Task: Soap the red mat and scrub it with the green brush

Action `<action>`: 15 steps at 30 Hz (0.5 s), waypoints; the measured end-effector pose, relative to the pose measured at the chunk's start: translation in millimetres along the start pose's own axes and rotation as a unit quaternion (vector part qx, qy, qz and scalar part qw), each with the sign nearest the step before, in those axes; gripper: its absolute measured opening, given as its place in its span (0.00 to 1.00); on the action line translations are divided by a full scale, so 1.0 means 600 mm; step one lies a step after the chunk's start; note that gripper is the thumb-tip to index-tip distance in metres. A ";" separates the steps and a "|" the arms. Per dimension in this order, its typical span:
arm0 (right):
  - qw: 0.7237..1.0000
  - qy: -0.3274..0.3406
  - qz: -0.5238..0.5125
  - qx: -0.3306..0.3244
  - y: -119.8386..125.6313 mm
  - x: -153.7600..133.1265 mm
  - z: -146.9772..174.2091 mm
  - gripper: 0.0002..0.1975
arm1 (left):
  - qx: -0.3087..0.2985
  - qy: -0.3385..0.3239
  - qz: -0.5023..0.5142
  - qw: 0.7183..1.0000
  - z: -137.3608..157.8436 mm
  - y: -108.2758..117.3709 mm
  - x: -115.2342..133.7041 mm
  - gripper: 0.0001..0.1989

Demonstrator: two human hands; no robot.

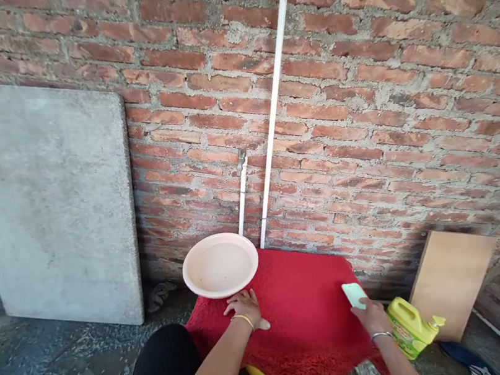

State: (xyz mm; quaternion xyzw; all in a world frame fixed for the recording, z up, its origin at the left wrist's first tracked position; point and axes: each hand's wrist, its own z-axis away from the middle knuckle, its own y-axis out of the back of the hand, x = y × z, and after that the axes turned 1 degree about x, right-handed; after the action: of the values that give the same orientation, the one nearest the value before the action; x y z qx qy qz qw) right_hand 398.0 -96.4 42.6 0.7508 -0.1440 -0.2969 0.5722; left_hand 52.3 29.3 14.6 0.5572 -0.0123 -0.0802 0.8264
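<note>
The pale green block (353, 293) was at the right side of the red cloth (308, 310), its near end pinched in the right hand's (373, 316) grip, long axis running forward-left (contact with the cloth undetermined). The left hand (246, 311), well apart, lay fingers spread on the cloth beside the basin (220, 266).

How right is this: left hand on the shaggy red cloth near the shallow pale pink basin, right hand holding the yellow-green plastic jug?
One error: the head view shows the right hand holding a flat pale green object, not the yellow-green plastic jug beside it. The left hand is on the shaggy red cloth near the shallow pale pink basin, as you said.
</note>
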 end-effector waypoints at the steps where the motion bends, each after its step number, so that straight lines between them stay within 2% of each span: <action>1: 1.000 -0.019 0.010 0.003 0.012 0.017 -0.001 0.13 | -0.001 -0.001 0.008 1.000 0.003 0.003 -0.001 0.65; 3: 0.999 -0.037 0.019 0.001 0.024 0.034 0.001 0.14 | -0.002 0.000 0.024 1.000 0.008 0.009 -0.003 0.66; 5: 1.000 -0.024 0.013 -0.002 0.019 0.027 0.004 0.16 | -0.004 0.003 0.033 0.999 0.012 0.013 -0.005 0.66; 9: 0.999 0.031 -0.011 -0.022 -0.018 -0.027 0.014 0.21 | 0.005 -0.007 0.029 1.000 0.017 0.013 -0.009 0.65; 15: 0.995 0.091 -0.009 -0.050 -0.050 -0.093 0.026 0.19 | 0.004 -0.007 0.023 1.000 0.021 0.013 -0.010 0.68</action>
State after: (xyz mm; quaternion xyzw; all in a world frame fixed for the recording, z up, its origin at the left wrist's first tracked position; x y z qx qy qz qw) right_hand 340.9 -68.1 27.2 0.7465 -0.0694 -0.2391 0.6171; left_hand 46.1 21.5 27.3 0.5595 -0.0310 -0.0651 0.8257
